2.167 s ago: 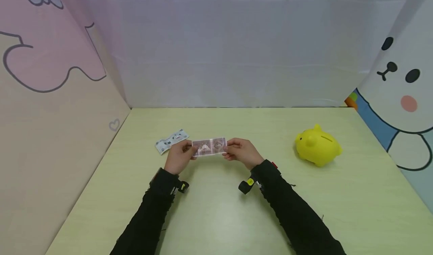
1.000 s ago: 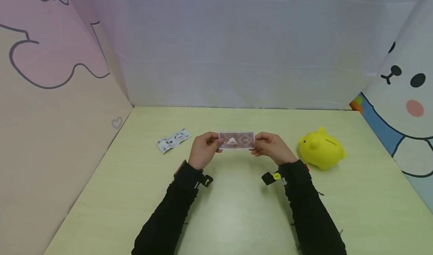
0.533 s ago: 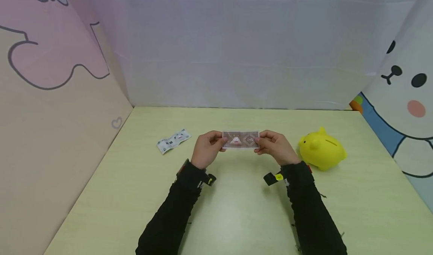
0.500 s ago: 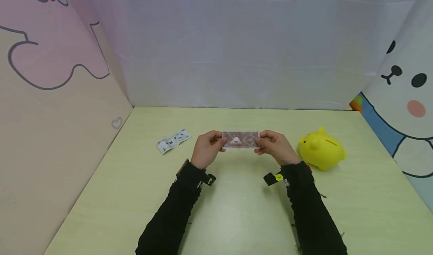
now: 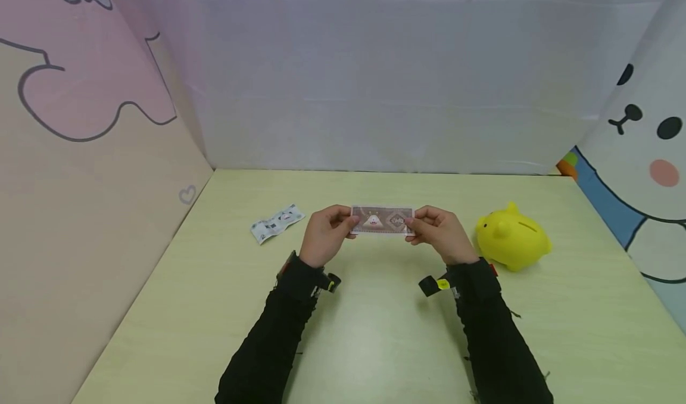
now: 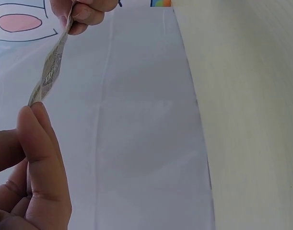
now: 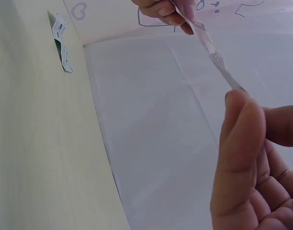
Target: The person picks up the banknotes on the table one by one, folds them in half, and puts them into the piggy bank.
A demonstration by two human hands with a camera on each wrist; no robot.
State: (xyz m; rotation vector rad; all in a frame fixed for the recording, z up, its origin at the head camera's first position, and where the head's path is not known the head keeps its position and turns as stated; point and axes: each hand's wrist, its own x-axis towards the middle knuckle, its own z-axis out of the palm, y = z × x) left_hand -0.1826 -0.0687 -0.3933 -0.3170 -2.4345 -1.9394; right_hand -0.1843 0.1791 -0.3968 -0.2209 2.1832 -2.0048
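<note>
A brownish-pink play banknote [image 5: 382, 220] with a white border and a small white figure printed on it is stretched level between both hands, raised over the table. My left hand [image 5: 326, 235] pinches its left end between thumb and fingers. At the other end, my right hand [image 5: 442, 233] grips it the same way. Seen edge-on in the left wrist view, the banknote [image 6: 51, 67] looks slightly wavy. The right wrist view also shows the banknote [image 7: 208, 45] running from one hand's fingertips to the other's.
A second, bluish-white banknote [image 5: 277, 223] lies creased on the table [image 5: 364, 332], left of the hands. To the right stands a yellow piggy bank [image 5: 512, 237] with a slot on top, close beyond the right wrist. Cloth walls [image 5: 386, 82] with cartoon prints enclose the table's back and sides.
Both hands have carried the banknote to the right and slightly up, away from the bluish-white one, then nearly held still over the last half second. Piggy bank and other banknote stay put.
</note>
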